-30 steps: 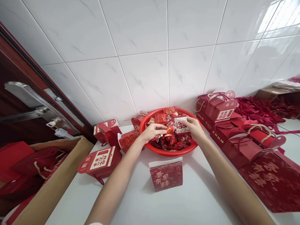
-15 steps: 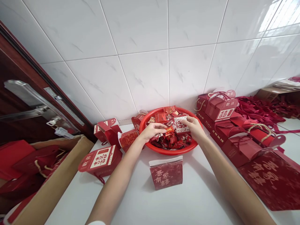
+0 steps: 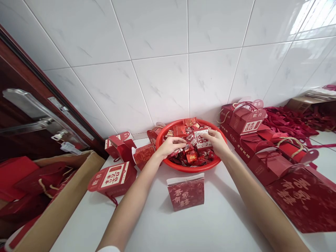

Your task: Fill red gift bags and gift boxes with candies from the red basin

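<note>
On the white tabletop (image 3: 183,231), close against the tiled wall (image 3: 162,84), a red basin (image 3: 193,170) heaped with wrapped candies (image 3: 192,156). Above the heap, right hand (image 3: 216,141) closed on the right edge of a white packet (image 3: 202,139) with red print. Left hand (image 3: 168,147) over the candies' left side, fingers bent, perhaps touching a wrapper; too small to tell whether gripping one. In front, a small red box (image 3: 186,196) standing upright. At far left, a cardboard carton (image 3: 68,196); to the right, red ribbons (image 3: 283,122).

One head-worn view — forward and down over a white table (image 3: 220,224), facing a tiled wall (image 3: 162,87).
</note>
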The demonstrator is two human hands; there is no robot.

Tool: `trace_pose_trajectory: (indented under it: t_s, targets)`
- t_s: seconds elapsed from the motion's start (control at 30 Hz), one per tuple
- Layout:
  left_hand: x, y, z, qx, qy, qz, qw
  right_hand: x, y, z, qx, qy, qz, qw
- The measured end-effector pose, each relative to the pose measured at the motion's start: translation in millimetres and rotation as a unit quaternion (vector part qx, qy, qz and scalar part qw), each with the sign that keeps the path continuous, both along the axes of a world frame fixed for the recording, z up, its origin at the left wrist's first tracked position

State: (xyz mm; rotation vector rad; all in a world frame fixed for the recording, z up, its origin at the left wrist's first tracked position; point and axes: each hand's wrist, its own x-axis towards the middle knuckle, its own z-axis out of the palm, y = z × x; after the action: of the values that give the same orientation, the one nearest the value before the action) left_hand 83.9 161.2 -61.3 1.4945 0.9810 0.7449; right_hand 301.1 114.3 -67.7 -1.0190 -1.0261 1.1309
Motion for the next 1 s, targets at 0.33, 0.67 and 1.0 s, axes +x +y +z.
trace_pose_trajectory:
  t_s: [0.33,0.67,1.0]
  targets:
    - [1.2,0.5,-8.1,0.063,0.092,-0.036,0.993,-1.2,-0.1,-0.2,-0.001,0.009,0.003,1.0]
    - [-1.3,-6.8,10.7,0.068,0.201,-0.165,0.963,-1.5,-1.2,0.7,0.002,0.0,-0.007,1.0]
    - [-5.9,-3.0,4.9,0.061,0.133,-0.142,0.979,-1.0,0.6,-0.2,-0.004,-0.008,-0.009,1.0]
